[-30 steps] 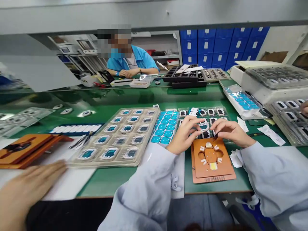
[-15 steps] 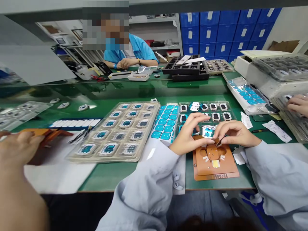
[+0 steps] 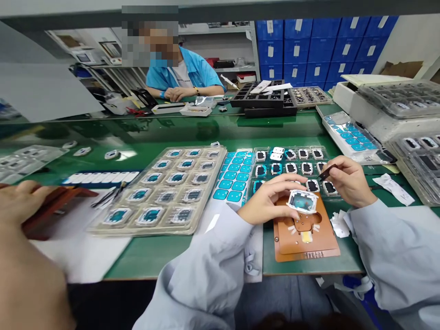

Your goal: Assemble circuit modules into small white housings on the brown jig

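Note:
My left hand (image 3: 270, 199) holds a white-framed module with a teal centre (image 3: 302, 201) by its left edge, just above an orange jig plate (image 3: 305, 240). My right hand (image 3: 349, 181) stands apart from the module, to the upper right. It pinches a small dark strip (image 3: 326, 172) between finger and thumb. Behind my right hand lies a clear tray of small dark-centred parts (image 3: 292, 168), its nearest cells close to my fingers. Left of it is a sheet of teal pads (image 3: 232, 183).
A large blister tray of modules (image 3: 110, 215) lies to the left, beside a co-worker's hand (image 3: 24, 197) on a reddish-brown plate. Stacked trays and a white machine (image 3: 347, 98) stand right. Across the green bench, a seated co-worker's blue sleeve (image 3: 202, 75) shows before blue bins.
My right hand has moved up and to the right, away from the module, taking the dark strip with it. My left hand has brought the module lower over the jig.

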{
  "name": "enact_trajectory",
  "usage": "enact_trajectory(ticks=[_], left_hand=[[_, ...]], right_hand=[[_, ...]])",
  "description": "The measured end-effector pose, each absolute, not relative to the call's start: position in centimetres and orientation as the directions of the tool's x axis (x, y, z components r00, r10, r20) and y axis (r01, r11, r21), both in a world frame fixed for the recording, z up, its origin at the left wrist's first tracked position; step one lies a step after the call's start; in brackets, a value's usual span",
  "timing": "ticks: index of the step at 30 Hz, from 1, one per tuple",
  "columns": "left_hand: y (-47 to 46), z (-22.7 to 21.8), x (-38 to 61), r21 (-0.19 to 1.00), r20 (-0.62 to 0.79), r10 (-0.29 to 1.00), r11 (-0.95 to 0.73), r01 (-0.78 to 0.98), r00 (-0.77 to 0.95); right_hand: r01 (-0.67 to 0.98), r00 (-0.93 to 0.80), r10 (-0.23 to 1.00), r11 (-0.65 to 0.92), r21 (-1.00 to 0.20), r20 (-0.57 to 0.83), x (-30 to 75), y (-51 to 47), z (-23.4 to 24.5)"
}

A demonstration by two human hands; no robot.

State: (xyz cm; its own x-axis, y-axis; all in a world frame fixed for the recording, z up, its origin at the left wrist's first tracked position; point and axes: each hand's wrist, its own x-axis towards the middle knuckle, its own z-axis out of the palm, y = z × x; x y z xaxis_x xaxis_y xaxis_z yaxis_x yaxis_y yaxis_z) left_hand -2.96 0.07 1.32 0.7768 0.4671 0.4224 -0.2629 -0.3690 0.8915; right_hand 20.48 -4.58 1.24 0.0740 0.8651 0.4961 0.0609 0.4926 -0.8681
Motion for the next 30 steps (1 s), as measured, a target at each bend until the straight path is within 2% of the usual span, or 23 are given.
enact_trajectory(ticks=[3,6,14,20,24,30], left_hand=[[-0.2,1.6,-3.2,0.922,0.387,0.439,-0.21,-0.326,0.811],[-0.2,1.6,-3.3,0.915,0.404,0.429,-0.188,-0.357,0.808],[0.1,1.4,-3.2,0.844,0.493,0.401,-0.437,-0.311,0.772],[0.4,1.4,-3.3,0.715,0.58,0.356,-0.653,-0.249,0.733],[0.5,1.5,-3.2,0.653,0.606,0.304,-0.717,-0.243,0.735],[0.5,1.4,-2.9,0.619,0.626,0.278,-0.745,-0.248,0.728]], right_hand=[[0.096,0.079,0.873,0.475,-0.875,0.482,19.7,-4.8,1.0],[0.122,0.014,0.859,0.506,-0.854,0.511,19.1,-5.1,1.3],[0.211,-0.202,0.798,0.602,-0.77,0.568,19.6,-5.3,1.8],[0.408,-0.236,0.709,0.693,-0.594,0.665,20.3,-5.4,2.6],[0.519,-0.29,0.675,0.706,-0.481,0.678,20.3,-5.3,2.7],[0.543,-0.269,0.693,0.683,-0.489,0.669,19.9,-5.2,2.4]])
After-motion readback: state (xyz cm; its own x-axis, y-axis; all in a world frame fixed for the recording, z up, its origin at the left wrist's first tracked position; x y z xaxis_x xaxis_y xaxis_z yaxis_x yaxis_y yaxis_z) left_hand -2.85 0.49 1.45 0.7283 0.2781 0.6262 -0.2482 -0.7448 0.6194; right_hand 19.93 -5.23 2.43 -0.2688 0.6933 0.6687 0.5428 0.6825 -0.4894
